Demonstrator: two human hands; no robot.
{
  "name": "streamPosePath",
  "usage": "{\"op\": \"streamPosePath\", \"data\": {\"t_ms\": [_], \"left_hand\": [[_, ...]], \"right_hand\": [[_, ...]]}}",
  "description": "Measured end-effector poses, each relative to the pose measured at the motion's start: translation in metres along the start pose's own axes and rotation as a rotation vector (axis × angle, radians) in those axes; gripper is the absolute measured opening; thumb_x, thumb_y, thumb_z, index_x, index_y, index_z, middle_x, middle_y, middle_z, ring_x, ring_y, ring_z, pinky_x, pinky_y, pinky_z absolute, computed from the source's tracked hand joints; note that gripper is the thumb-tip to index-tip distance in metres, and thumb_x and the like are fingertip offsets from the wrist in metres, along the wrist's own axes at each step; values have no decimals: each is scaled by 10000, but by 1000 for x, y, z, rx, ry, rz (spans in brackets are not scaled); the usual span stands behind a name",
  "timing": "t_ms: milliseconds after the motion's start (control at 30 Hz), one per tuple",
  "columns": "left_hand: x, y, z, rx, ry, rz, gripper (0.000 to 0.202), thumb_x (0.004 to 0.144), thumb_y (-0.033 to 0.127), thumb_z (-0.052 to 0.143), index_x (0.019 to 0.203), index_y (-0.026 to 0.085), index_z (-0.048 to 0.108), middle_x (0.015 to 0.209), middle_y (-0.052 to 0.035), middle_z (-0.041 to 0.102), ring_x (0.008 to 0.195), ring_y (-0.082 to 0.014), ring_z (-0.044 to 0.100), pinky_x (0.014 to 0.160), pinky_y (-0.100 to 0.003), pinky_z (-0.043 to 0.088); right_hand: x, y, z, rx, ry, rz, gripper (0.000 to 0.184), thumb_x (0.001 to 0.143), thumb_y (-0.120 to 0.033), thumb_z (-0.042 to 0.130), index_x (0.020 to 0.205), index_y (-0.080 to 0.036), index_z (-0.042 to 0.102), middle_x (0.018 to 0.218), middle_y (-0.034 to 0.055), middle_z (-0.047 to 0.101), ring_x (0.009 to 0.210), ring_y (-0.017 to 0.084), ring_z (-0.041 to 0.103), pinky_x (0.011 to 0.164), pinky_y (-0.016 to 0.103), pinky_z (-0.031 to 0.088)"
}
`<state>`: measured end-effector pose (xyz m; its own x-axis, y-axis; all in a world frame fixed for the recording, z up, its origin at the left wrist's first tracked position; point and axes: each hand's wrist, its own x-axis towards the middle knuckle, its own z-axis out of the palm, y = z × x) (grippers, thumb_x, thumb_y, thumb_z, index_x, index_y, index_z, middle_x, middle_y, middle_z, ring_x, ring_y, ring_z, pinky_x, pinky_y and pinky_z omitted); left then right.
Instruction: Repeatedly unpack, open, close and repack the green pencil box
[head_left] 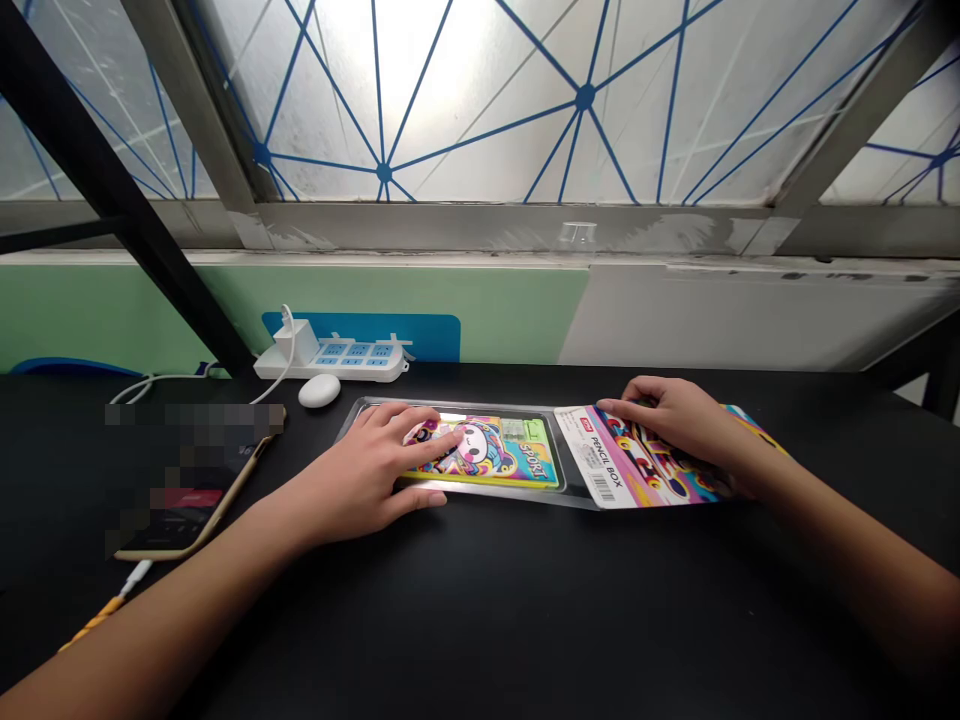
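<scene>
A colourful pencil box [495,452] with a cartoon face and the word SPORT lies in a clear plastic tray [574,470] on the black table. My left hand [375,460] rests over the tray's left end, fingers spread, the index fingertip on the box. To the right, a printed backing card [600,470] marked PENCIL BOX lies at a slant, its left end over the tray's right part. My right hand [675,415] is closed at the card's upper edge, thumb and fingers on it. The palm and wrist hide part of the card.
A phone [187,500] in a tan-edged case lies at the left with a cable plugged in. Behind it are a white oval object [319,391] and a power strip [360,358] with a charger. A black slanted bar [127,190] crosses the upper left.
</scene>
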<state>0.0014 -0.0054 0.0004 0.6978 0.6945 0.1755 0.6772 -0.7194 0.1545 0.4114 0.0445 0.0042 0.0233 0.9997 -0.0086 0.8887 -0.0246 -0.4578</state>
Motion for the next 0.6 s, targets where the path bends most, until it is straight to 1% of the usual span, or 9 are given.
{"op": "streamPosePath", "data": {"t_ms": [133, 267, 367, 500, 600], "left_hand": [[0, 4, 1, 4, -12, -33, 593, 987, 557, 571, 1548, 411, 448, 1542, -109, 486, 1365, -405, 427, 1100, -621, 386], [2, 6, 2, 0, -18, -42, 596, 987, 564, 565, 1549, 399, 454, 1531, -117, 493, 1361, -413, 425, 1099, -632, 388], [1, 9, 5, 14, -9, -32, 589, 996, 558, 551, 1553, 392, 449, 1533, -119, 489, 1359, -408, 426, 1101, -630, 387], [1, 22, 9, 27, 19, -23, 595, 988, 568, 557, 1544, 374, 470, 1507, -125, 510, 1343, -408, 435, 1096, -633, 390], [3, 35, 10, 7, 18, -25, 646, 960, 607, 583, 1543, 352, 475, 1487, -133, 523, 1335, -417, 439, 1084, -639, 406]], "right_hand": [[-5, -11, 2, -14, 24, 13, 644, 730, -889, 566, 690, -251, 643, 566, 27, 639, 529, 196, 548, 507, 328, 368], [-10, -19, 10, -16, 15, 15, 639, 771, -884, 525, 722, -257, 640, 618, 35, 672, 555, 204, 570, 524, 334, 381], [-13, -24, 19, -3, 2, -15, 625, 815, -863, 494, 719, -259, 623, 643, 37, 674, 567, 200, 562, 536, 335, 379], [-19, -33, 28, 27, 4, -43, 599, 836, -832, 494, 679, -259, 569, 649, 38, 659, 582, 201, 553, 541, 333, 373], [-24, -41, 34, 62, -6, -64, 567, 858, -797, 498, 687, -259, 549, 642, 32, 641, 587, 198, 545, 547, 331, 374]]}}
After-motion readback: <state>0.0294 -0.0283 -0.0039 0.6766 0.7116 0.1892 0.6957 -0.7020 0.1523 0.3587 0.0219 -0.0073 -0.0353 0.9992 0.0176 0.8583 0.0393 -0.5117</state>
